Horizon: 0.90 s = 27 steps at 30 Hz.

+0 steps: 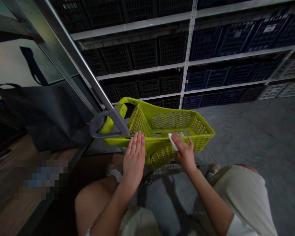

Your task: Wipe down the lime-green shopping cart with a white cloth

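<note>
A lime-green plastic shopping cart [159,140] with perforated sides stands in front of my knees. My left hand [135,150] lies flat at its near rim, fingers straight and together, beside the lower end of a grey handle piece [118,123]. Under the fingers of my right hand [185,152] is a folded white wipe [173,142], pressed against the near side of the basket just by the rim. Whether it is paper or cloth I cannot tell. A small pale item inside the basket is partly hidden behind that hand.
Metal shelving [186,65] full of black crates [173,49] and blue crates [206,42] fills the background. At left, a dark bag [51,114] sits on a wooden surface [5,183]. A slanting metal pole [81,62] reaches down to the cart. Grey floor [260,137] extends right.
</note>
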Each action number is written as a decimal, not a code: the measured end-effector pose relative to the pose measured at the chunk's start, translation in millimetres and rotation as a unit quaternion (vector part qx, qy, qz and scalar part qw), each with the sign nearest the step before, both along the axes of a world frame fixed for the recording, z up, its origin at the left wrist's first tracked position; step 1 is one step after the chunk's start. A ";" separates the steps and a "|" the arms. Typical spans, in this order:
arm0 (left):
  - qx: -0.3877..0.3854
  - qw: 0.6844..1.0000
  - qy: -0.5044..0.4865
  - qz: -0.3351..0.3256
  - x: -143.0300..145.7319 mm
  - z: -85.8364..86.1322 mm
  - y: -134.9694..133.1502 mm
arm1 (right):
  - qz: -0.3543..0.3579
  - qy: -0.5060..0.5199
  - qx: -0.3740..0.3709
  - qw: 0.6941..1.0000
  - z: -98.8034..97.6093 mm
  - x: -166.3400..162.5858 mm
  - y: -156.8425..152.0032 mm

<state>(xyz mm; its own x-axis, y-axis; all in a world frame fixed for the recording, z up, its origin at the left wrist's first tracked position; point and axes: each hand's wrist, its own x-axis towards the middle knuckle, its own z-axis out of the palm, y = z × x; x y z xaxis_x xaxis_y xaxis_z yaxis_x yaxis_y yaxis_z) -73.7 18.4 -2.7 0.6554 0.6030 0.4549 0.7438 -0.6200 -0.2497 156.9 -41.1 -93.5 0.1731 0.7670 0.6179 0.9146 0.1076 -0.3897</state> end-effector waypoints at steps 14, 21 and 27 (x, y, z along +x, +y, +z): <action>-0.027 0.999 0.025 0.008 0.1 5.0 -3.1 | 0.110 0.025 -0.004 0.994 46.2 -83.3 36.2; -0.042 0.999 0.020 -0.009 -1.9 5.4 -1.8 | -0.021 0.010 -0.006 1.000 1.5 8.3 5.7; -0.047 0.999 0.008 -0.025 3.3 4.4 0.1 | -0.071 0.076 -0.032 0.994 27.9 -20.1 14.8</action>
